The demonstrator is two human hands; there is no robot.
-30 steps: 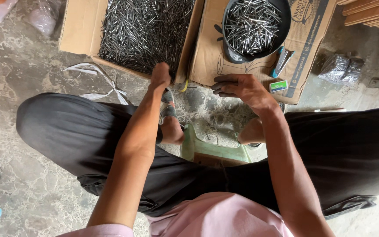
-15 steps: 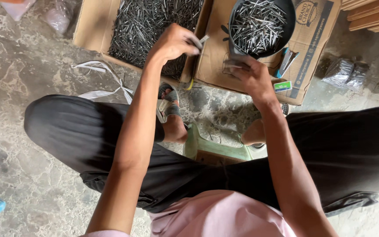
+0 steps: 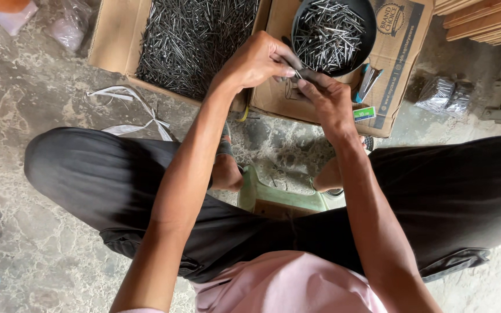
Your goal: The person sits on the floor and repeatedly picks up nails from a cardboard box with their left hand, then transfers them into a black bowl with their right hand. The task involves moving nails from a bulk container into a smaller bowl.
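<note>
**Both hands pinched on a small bunch of nails at the bowl's rim**

From my remote seat on the head camera: the person sits low on a green stool (image 3: 279, 200), knees spread, dark trousers, pink shirt at the bottom of the frame.

Left hand (image 3: 256, 58): fingers curled in, thumb and forefinger pressed together on a small bunch of nails (image 3: 300, 73). Closed grip, no gap I can see.

Right hand (image 3: 327, 95): fingertips closed on the same bunch from below. The two hands touch at the fingertips. I can't tell how many nails are held; they're mostly hidden by the fingers.

Position of the bunch: just at the near rim of the round black bowl (image 3: 334, 32), which is part full of loose nails and rests on a flattened cardboard sheet (image 3: 398, 52).

Left of the bowl: open cardboard box (image 3: 195, 40), packed with dark nails, sitting on the concrete floor (image 3: 24, 116).

Other items:
- small green packet (image 3: 365, 113) just beside the right wrist, on the cardboard
- bundled nails in clear wrap (image 3: 445, 95) on the floor, far right
- white plastic strap (image 3: 129, 110) lying near the left knee
- stacked wooden slats (image 3: 485, 20) at top right
</note>
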